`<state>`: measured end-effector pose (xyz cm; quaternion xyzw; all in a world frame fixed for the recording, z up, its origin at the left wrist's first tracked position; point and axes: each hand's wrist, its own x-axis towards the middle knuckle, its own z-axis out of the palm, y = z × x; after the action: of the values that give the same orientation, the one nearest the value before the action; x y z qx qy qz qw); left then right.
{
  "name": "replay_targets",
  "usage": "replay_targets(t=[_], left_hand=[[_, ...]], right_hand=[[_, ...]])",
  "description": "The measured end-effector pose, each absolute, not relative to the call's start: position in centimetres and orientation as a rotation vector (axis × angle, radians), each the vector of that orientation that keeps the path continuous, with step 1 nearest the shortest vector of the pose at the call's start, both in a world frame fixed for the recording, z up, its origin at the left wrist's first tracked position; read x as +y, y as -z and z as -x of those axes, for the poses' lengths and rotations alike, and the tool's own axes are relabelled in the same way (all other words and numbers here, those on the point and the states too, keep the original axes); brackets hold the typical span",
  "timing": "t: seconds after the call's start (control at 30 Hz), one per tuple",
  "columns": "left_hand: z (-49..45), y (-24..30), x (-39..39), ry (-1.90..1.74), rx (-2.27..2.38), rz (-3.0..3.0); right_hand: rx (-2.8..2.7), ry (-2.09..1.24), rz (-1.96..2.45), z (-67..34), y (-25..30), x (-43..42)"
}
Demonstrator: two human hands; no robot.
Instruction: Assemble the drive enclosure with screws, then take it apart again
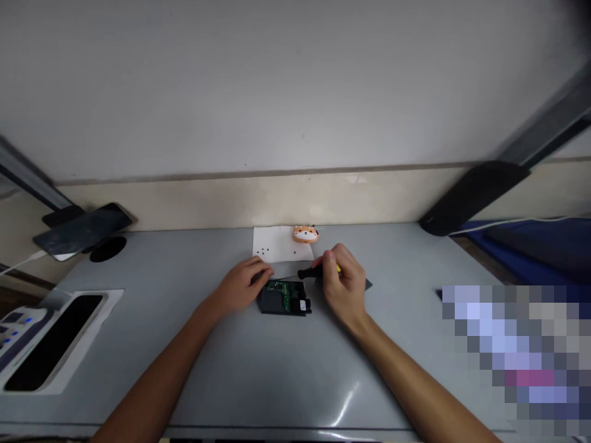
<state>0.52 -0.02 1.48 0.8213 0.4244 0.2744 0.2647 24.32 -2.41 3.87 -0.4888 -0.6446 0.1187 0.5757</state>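
Observation:
A small black electronic device [285, 301] with an exposed green circuit board lies on the grey table. At its upper left corner is my left hand [244, 285], thumb and fingertips drawn together; what lies between them is too small to make out. My right hand [344, 283] grips a screwdriver [310, 272] by its black and yellow handle. The thin shaft points left across the device's far edge toward my left fingertips. Behind the device, several tiny dark screws [263, 250] rest on a white paper [277, 240].
An orange and white animal-faced case [305, 234] sits on the paper. The corner of a dark flat object [368, 284] shows beyond my right hand. At left are a phone [55, 341], another phone on a stand [85, 231] and a white device [21, 332]. A black post base [471, 194] stands right.

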Motion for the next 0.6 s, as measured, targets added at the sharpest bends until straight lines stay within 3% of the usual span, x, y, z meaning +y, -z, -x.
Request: replay_targets(t=[0.6], left_hand=[[-0.8, -0.6, 0.2, -0.737, 1.14, -2.357]], right_hand=[[-1.666, -0.241, 1.056, -24.2, -4.1, -2.8]])
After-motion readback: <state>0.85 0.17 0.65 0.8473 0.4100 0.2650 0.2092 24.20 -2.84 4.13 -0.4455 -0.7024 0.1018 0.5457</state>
